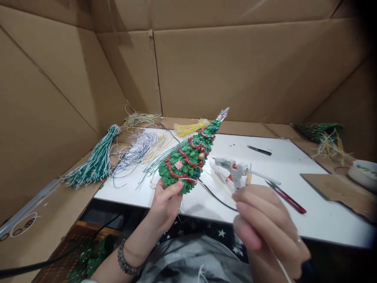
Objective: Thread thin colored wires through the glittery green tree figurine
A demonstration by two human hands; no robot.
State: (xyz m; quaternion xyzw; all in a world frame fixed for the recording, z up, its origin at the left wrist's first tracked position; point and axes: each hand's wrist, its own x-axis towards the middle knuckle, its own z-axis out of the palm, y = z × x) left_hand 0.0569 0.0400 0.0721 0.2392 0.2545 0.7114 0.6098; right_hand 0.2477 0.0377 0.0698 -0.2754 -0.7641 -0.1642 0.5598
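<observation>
My left hand (167, 200) is closed around the base of a small green Christmas tree (191, 157) with red garlands and a clear star tip. The tree leans to the right above the white board. A thin yellow wire (218, 181) runs from the tree's lower side to my right hand (265, 220), whose fingers are pinched on it. A short wooden stick (249, 179) shows just above those fingers; whether they hold it is unclear. A white strand (279, 263) hangs below that hand. Behind it, a white glue gun (232, 167) with a glue stick lies on the board.
Bundles of green-white (94, 161), blue-white (137, 147) and yellow wires (191, 127) lie at the left and back. A red-handled craft knife (290, 200) and a dark pen-like tool (259, 150) rest on the white board (324, 220). A white bowl (363, 175) stands right. Cardboard walls (235, 70) surround the table.
</observation>
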